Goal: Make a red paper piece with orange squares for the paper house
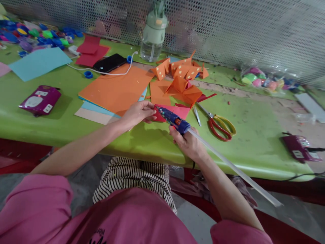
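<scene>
My right hand (189, 142) is wrapped round the handle of a blue hot glue gun (174, 119). A long clear glue stick (236, 167) juts from the back of the gun toward the lower right. The gun's nozzle points left, over a piece of red paper (181, 110). My left hand (141, 113) pinches the left part of that red paper, its fingertips close to the nozzle. Folded orange paper (184, 88) lies just beyond the gun. Right of it are scissors (219, 126) with one red and one yellow handle.
Orange sheets (119, 86) lie left of centre, near a black phone (110, 63) with a white cable. A water bottle (153, 35) stands against the mesh panel (215, 30). Purple power sockets (42, 100) sit at left and right. Dotted orange paper shapes (181, 69) are behind.
</scene>
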Demonstrator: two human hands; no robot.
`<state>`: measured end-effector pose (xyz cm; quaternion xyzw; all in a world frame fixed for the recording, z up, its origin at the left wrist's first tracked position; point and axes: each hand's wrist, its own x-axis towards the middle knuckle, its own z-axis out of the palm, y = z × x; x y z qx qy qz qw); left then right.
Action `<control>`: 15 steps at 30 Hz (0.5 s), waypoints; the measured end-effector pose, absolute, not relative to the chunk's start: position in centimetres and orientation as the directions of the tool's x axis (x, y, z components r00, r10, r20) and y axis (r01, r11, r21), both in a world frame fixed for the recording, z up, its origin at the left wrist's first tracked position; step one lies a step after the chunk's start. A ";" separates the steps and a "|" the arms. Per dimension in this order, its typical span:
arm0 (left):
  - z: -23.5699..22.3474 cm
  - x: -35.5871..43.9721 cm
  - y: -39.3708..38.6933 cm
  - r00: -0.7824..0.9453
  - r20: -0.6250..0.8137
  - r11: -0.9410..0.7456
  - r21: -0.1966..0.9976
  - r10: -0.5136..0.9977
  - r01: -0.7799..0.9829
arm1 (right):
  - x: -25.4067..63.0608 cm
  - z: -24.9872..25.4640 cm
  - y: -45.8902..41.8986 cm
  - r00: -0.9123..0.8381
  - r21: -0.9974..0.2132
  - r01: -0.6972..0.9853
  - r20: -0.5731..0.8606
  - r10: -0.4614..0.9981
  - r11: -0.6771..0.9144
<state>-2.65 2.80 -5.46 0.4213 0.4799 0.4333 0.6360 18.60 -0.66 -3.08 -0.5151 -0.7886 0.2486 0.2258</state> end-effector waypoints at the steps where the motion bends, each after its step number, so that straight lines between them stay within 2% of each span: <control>1: -5.5 -2.7 2.8 0.166 -0.242 0.267 0.952 0.956 -0.150 | 18.6 -3.1 -0.7 -0.367 -0.624 0.699 0.105 0.924 0.348; 11: -5.1 -2.6 2.9 0.141 -0.284 0.303 0.942 0.948 -0.143 | 19.2 -2.8 -0.7 -0.311 -0.620 0.712 0.144 0.939 0.331; 13: -5.1 -2.6 2.8 0.142 -0.300 0.321 0.935 0.943 -0.151 | 20.0 -2.4 -0.4 -0.268 -0.585 0.740 0.195 0.944 0.331; 15: -5.1 -2.6 2.8 0.139 -0.311 0.331 0.930 0.940 -0.159 | 21.2 -2.0 0.0 -0.263 -0.498 0.789 0.257 0.930 0.360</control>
